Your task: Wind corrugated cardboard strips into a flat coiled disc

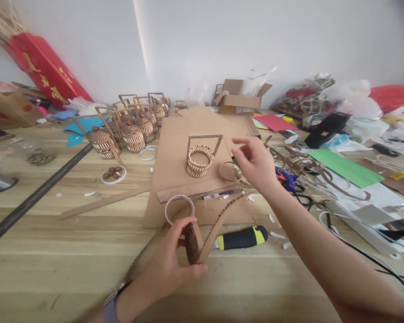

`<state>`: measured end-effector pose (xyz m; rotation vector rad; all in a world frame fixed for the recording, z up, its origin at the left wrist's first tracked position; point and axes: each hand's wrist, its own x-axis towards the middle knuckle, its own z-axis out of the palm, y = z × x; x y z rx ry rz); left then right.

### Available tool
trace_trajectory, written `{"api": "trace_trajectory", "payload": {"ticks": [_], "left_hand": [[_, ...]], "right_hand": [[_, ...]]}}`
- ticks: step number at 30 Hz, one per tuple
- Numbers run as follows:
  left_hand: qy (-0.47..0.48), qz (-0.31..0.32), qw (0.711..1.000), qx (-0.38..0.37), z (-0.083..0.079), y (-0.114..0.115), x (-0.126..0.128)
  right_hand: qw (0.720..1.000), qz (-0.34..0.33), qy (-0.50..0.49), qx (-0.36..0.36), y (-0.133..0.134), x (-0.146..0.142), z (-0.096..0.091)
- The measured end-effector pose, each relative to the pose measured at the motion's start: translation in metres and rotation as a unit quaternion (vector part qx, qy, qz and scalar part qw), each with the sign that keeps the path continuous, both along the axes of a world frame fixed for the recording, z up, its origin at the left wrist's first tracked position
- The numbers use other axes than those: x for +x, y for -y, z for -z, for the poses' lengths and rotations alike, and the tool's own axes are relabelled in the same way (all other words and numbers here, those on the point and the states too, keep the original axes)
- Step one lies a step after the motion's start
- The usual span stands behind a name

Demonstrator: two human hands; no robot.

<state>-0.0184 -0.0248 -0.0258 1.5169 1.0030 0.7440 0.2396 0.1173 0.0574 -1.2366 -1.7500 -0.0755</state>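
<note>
Near the front of the table, my left hand [170, 260] pinches a round coil of brown cardboard strip [192, 242] on edge between thumb and fingers. A loose strip with a ridged, dotted edge [218, 220] runs from beside it up to the right. My right hand [254, 161] is raised at the right of the cardboard sheet, thumb and forefinger apart, with nothing seen in it. Beside it are a brown ring [228, 171] and a blue glue gun [287, 178], partly hidden. A small slatted basket with a square handle [199, 169] stands on the cardboard sheet [170, 134].
A black-and-green-handled tool [242, 238] and a white ring [179, 196] lie near my left hand. Several lidded baskets [133, 137] stand at back left, near a dish of brown balls [114, 174]. Curled strips [323, 175] and cables clutter the right.
</note>
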Motion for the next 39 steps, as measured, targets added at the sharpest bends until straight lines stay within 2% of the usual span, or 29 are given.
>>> {"api": "trace_trajectory", "payload": {"ticks": [2, 5, 7, 10, 12, 18, 24, 27, 30, 32, 34, 36, 37, 39], "left_hand": [[-0.011, -0.021, 0.999, 0.027, -0.004, 0.0, 0.001], [-0.018, -0.031, 0.998, 0.046, -0.006, 0.0, 0.001], [-0.022, -0.026, 0.998, 0.049, -0.007, 0.0, 0.002], [-0.022, -0.009, 0.997, 0.068, -0.007, 0.0, 0.002], [-0.028, 0.0, 0.997, 0.078, -0.007, 0.001, 0.002], [-0.102, -0.001, 0.99, 0.094, -0.006, 0.004, 0.0], [-0.093, 0.029, 0.986, 0.136, -0.007, 0.007, 0.001], [-0.107, 0.028, 0.983, 0.147, -0.006, 0.007, 0.002], [-0.098, 0.03, 0.987, 0.126, -0.007, 0.006, 0.002], [-0.09, 0.031, 0.988, 0.118, -0.009, 0.005, 0.003], [-0.09, 0.03, 0.988, 0.118, -0.011, 0.005, 0.003], [-0.091, 0.048, 0.987, 0.123, -0.014, 0.005, 0.003], [-0.091, 0.065, 0.985, 0.128, -0.016, 0.006, 0.003], [-0.092, 0.1, 0.981, 0.137, -0.018, 0.007, 0.003]], "right_hand": [[0.997, -0.063, 0.036, -0.014, 0.034, -0.005, 0.013], [0.965, -0.236, 0.039, -0.108, 0.081, -0.02, 0.037], [0.947, -0.266, -0.006, -0.178, 0.103, -0.032, 0.052], [0.917, -0.264, -0.099, -0.283, 0.12, -0.047, 0.067], [0.895, -0.267, -0.159, -0.321, 0.124, -0.054, 0.071], [0.835, -0.301, -0.272, -0.37, 0.128, -0.059, 0.073], [0.79, -0.325, -0.35, -0.385, 0.133, -0.064, 0.087], [0.803, -0.314, -0.338, -0.378, 0.131, -0.063, 0.09], [0.834, -0.297, -0.277, -0.375, 0.122, -0.056, 0.083], [0.866, -0.258, -0.225, -0.365, 0.113, -0.05, 0.077], [0.913, -0.214, -0.139, -0.317, 0.103, -0.047, 0.074], [0.948, -0.203, -0.02, -0.244, 0.094, -0.049, 0.076], [0.954, -0.209, 0.043, -0.212, 0.091, -0.053, 0.079], [0.947, -0.223, 0.152, -0.175, 0.087, -0.062, 0.086]]}}
